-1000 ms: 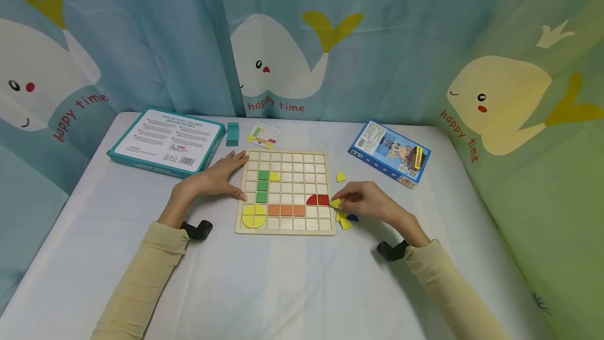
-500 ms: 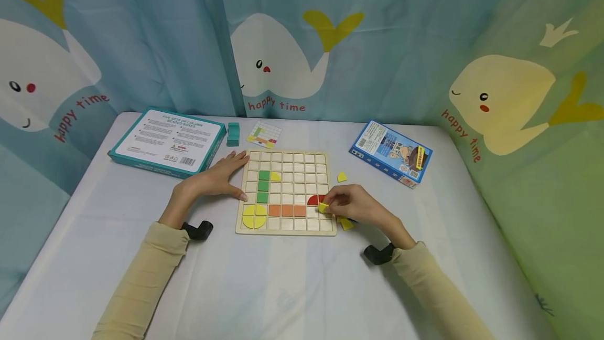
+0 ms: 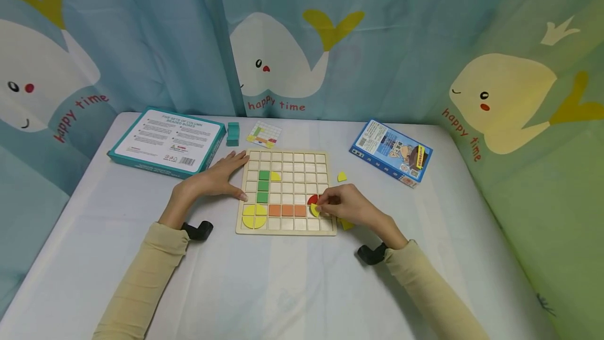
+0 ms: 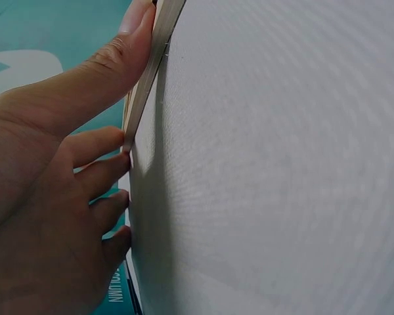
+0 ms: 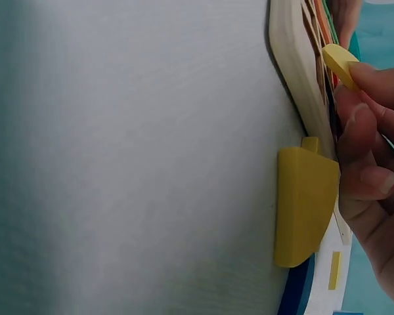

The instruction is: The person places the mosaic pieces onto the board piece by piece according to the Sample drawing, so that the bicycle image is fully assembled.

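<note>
A wooden grid board lies flat on the table. My left hand rests along its left edge, fingers spread and relaxed, the thumb touching the rim. Over the board's right side, my right hand pinches a yellow quarter-circle tile between thumb and fingers; the right wrist view shows that tile tilted. Just above it is a red tile, and my fingers hide the cell to its right. Three green squares, a row of orange squares and a yellow circle of quarter tiles sit in cells.
Loose yellow tiles lie right of the board, with a blue tile beside them. Another yellow tile is farther back. Behind stand a teal box, a teal block, a pattern card and a blue box.
My right hand has carried the yellow tile left from beside the board to over its cells, and the tile has turned in the fingers. The left hand has stayed put.
</note>
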`<state>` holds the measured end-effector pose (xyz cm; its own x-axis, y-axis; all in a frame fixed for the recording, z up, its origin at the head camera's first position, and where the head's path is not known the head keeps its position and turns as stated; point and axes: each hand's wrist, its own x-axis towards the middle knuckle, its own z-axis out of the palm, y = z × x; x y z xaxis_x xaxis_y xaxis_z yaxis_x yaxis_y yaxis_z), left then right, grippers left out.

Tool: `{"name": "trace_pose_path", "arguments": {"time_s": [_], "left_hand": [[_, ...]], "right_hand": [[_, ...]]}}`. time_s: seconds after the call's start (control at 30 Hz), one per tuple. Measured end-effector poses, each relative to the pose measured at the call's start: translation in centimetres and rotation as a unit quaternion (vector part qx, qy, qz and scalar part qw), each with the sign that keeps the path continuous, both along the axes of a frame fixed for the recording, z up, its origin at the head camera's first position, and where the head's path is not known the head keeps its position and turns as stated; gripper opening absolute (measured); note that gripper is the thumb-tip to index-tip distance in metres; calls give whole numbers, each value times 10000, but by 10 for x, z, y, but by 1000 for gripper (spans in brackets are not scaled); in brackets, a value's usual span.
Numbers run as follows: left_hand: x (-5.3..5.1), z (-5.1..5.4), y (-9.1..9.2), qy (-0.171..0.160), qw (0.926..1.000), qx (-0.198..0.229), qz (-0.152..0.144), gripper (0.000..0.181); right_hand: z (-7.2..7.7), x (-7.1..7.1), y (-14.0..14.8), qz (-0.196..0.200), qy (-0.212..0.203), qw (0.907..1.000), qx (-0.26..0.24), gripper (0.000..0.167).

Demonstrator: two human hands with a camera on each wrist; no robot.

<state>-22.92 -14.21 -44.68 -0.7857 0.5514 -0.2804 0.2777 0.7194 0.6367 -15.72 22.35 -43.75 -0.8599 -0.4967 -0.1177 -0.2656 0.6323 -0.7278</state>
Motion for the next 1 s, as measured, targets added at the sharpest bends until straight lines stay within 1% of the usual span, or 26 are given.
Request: {"name": "trace_pose_path", "arguments": {"time_s": [0.13,0.2,0.4,0.47,0.57,0.7,0.77,0.9,1.0], "left_hand": [[0,1,0,1,10000,12,-5,109],[0,1,0,15,10000,21,-15,109],[0,1,0,11,10000,15,-14,109],[0,1,0,7,10000,13,-12,109],[-1,0,0,4,10000,14,-14,109],[-1,0,0,3,10000,28,-22,109],[-1,1,0,1,10000,44,-24,109],[0,1,0,1,10000,62,-28,110],[-1,1,0,6,10000,56,-41,110]], "right_hand": [[0,0,-1,-27,16,10000,90,6],[0,0,-1,-52,-22,10000,50,6],[1,1,-1,-180,-372,9989,-230,6],[1,1,-1,-175,-430,9986,-253,5],[1,0,-1,-113,-382,9991,-143,3],[1,-1,-1,-48,-296,9995,43,8],[1,-1,-1,-20,-264,9996,56,7],[1,-2,-1,113,-28,9999,0,5],[-1,-3,0,295,147,9994,-92,6]]}}
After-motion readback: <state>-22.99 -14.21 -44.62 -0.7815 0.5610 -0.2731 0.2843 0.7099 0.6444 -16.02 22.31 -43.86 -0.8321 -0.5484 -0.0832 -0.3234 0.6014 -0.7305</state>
